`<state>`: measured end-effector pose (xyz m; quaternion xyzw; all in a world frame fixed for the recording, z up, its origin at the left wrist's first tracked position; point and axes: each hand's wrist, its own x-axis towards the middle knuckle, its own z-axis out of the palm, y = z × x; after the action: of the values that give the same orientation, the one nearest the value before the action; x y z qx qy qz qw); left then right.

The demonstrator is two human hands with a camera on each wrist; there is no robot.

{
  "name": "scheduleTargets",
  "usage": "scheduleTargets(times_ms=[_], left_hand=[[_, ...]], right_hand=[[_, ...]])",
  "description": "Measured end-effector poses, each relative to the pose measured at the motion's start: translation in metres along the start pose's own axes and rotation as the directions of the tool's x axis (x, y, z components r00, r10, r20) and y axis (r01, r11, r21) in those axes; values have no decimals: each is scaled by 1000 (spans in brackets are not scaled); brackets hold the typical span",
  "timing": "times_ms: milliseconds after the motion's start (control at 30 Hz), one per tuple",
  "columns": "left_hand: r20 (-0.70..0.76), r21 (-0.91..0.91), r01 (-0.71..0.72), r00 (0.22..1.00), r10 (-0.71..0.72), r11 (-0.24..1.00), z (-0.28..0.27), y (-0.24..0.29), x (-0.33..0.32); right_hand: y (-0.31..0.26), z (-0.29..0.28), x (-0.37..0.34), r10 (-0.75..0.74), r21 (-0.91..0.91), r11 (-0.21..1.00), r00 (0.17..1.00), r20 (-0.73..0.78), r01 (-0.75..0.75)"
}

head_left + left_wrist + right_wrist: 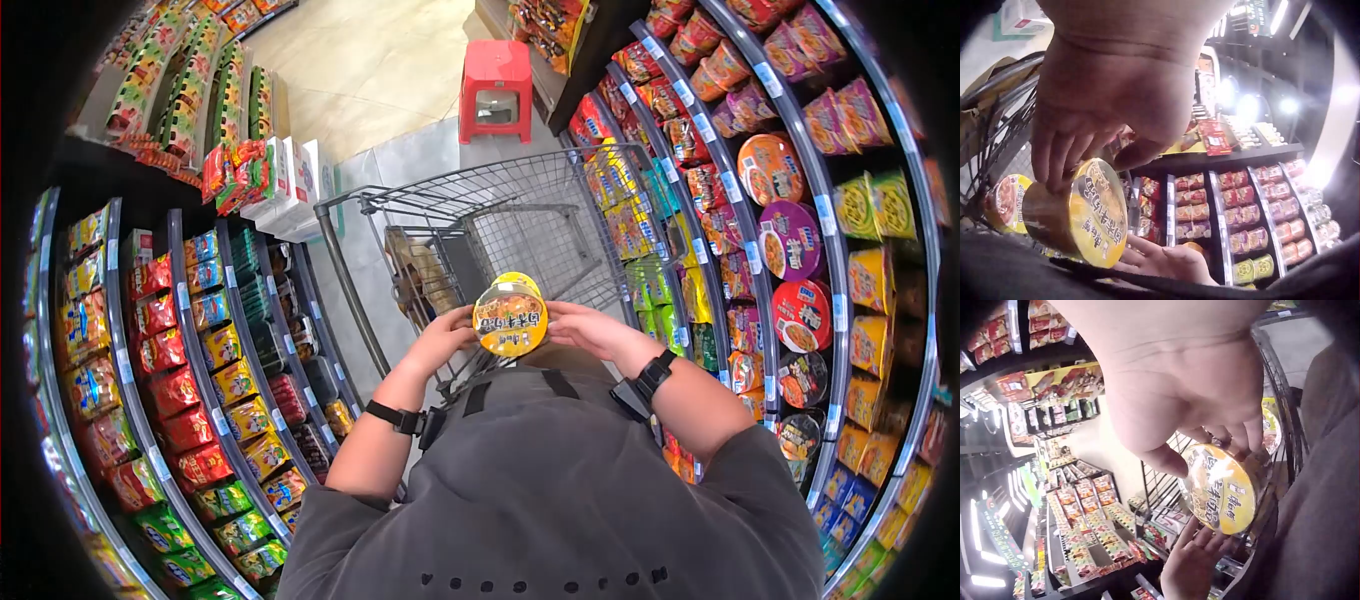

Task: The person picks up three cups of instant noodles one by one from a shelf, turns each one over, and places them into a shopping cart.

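Note:
A noodle cup (508,322) with a yellow printed lid is between the two hands, in front of the person's waist and by the near end of the cart. The left hand (442,338) grips it from the left, fingers along its side wall and thumb near the lid in the left wrist view. From the right, the right hand (600,332) holds it, with thumb and fingers around the lid's edge (1225,487) in the right wrist view. A second yellow cup (1007,203) shows just beyond the first, partly hidden by it.
A wire shopping cart (500,170) stands ahead, with a brown item (425,275) in its left part. Shelves of packaged noodles (185,390) and noodle cups (790,240) line both sides. A red stool (496,70) and stacked white boxes (290,185) are farther ahead.

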<state>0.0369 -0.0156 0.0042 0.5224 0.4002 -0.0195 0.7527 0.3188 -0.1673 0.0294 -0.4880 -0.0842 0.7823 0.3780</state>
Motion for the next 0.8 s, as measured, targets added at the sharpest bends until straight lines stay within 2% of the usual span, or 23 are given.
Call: scheduleTargets(times_ms=[100, 167, 233, 267, 367, 467, 600, 767, 800], left_hand=[[-48, -28, 119, 992, -120, 993, 9, -16, 40], [-90, -94, 247, 963, -255, 964, 16, -28, 67], [-94, -69, 317, 942, -322, 946, 24, -41, 91], [-111, -45, 314, 942, -317, 948, 27, -47, 101], [-150, -27, 353, 924, -353, 935, 33, -61, 124], [-292, 194, 323, 921, -260, 926, 26, -102, 144], [-317, 176, 367, 900, -300, 913, 24, -97, 141], [-312, 193, 353, 907, -283, 916, 19, -108, 140], [-317, 191, 348, 907, -278, 918, 19, -97, 137]], right_hand=[[10, -39, 46, 76, -7, 997, 997, -8, -76], [15, -64, 72, 120, -20, 993, 993, -10, -120], [12, -71, 87, 200, -61, 976, 970, -138, -210], [6, -72, 89, 241, -71, 963, 952, -190, -259], [12, -85, 104, 270, -26, 959, 941, -202, -281], [2, -88, 107, 289, -39, 953, 943, -164, -299], [8, -94, 116, 298, -56, 950, 945, -137, -307], [10, -96, 124, 275, -60, 957, 953, -126, -284], [8, -94, 123, 269, -53, 959, 956, -120, -277]])
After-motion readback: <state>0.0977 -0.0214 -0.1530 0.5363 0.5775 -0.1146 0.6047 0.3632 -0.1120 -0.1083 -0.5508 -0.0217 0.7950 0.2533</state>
